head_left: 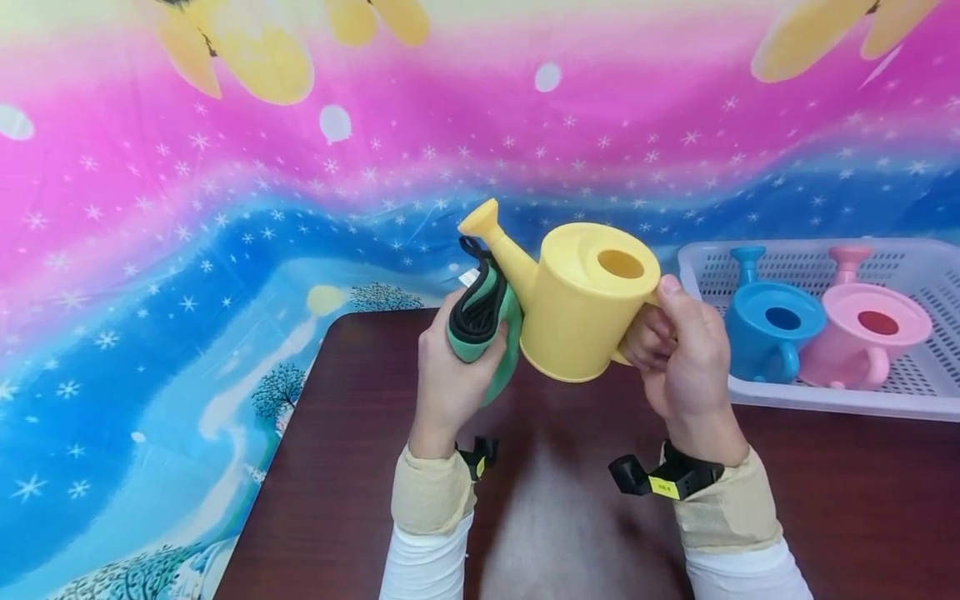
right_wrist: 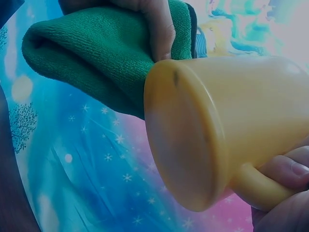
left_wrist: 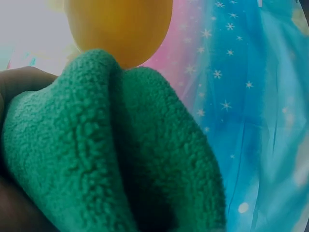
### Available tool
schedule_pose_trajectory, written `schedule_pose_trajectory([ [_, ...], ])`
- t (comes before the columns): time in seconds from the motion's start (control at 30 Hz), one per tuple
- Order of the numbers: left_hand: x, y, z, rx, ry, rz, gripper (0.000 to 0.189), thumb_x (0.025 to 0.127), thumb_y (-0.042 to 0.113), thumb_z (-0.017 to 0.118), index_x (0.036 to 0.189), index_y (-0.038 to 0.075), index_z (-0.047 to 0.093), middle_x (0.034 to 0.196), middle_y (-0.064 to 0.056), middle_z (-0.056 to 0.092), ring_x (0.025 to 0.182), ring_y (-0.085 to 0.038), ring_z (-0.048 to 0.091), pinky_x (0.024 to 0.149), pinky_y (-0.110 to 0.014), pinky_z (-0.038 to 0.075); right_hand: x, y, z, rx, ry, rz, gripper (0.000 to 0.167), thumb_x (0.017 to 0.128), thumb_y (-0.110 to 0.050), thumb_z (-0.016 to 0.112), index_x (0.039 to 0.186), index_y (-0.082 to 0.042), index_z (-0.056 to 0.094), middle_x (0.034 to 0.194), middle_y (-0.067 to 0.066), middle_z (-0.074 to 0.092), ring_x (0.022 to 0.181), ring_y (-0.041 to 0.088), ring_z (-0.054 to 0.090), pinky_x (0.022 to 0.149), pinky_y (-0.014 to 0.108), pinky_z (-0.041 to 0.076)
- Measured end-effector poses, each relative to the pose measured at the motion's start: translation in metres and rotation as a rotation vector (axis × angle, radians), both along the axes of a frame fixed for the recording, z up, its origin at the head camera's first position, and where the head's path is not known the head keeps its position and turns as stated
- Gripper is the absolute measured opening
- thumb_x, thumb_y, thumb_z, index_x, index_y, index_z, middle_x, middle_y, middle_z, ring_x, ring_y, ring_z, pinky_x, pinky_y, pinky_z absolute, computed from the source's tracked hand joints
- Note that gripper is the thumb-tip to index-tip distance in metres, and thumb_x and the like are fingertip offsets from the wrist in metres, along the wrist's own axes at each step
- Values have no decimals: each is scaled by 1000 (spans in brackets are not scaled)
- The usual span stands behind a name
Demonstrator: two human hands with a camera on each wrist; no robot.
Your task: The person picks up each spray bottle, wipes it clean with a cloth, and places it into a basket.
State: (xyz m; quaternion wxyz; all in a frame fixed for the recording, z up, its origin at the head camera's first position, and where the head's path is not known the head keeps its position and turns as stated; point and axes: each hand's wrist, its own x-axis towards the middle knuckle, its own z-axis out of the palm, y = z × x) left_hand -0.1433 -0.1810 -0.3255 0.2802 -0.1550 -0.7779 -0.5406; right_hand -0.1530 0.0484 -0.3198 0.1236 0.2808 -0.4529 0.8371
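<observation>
My right hand (head_left: 686, 350) grips the handle of a yellow watering can (head_left: 581, 308), held up above the table and tilted, its spout toward the left. In my left hand (head_left: 450, 358) is a folded green cloth (head_left: 504, 367) with dark edging, bunched between thumb and fingers. The cloth lies right at the can's left side, under the spout. In the left wrist view the fuzzy green cloth (left_wrist: 87, 140) fills most of the picture, below the can's rounded yellow body (left_wrist: 120, 29). The right wrist view shows the can's base (right_wrist: 181, 140), with a small dark mark near its rim.
A white perforated basket (head_left: 847, 406) stands at the right on the dark brown table (head_left: 352, 450). Inside it are a blue watering can (head_left: 768, 333) and a pink watering can (head_left: 862, 333), side by side. A colourful snowflake-patterned cloth backdrop (head_left: 450, 108) hangs behind.
</observation>
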Motion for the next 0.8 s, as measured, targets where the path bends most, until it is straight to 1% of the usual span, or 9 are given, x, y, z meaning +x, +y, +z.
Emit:
schedule_pose_trajectory([
  [0.2, -1, -3, -1, -30, -21, -54, 44, 90, 5, 79, 132, 7, 66, 124, -8, 76, 117, -20, 72, 108, -40, 57, 0, 0, 0, -20, 14, -9, 52, 112, -22, 44, 64, -8, 30, 55, 2, 25, 43, 16, 22, 41, 36, 8],
  [0.3, -1, -4, 0, -51, -28, -69, 44, 90, 4, 79, 132, 7, 66, 124, -8, 76, 117, -20, 72, 108, -41, 57, 0, 1, 0, -26, 16, -17, 52, 112, -22, 45, 64, -8, 30, 55, 2, 25, 43, 16, 22, 41, 36, 8],
  [0.57, 1, -5, 1, -94, -54, -97, 46, 90, 3, 78, 134, 8, 64, 126, -7, 75, 115, -19, 72, 106, -39, 58, 0, 1, 0, -45, 11, -30, 52, 111, -22, 47, 64, -8, 31, 55, 1, 25, 44, 16, 21, 42, 36, 8],
  [0.8, 1, -6, 2, -146, -51, -87, 46, 89, 5, 80, 132, 10, 65, 120, -7, 77, 107, -18, 72, 99, -39, 60, 0, 2, 1, -58, 1, -29, 51, 111, -23, 47, 64, -9, 32, 55, 1, 25, 44, 16, 20, 42, 36, 8],
])
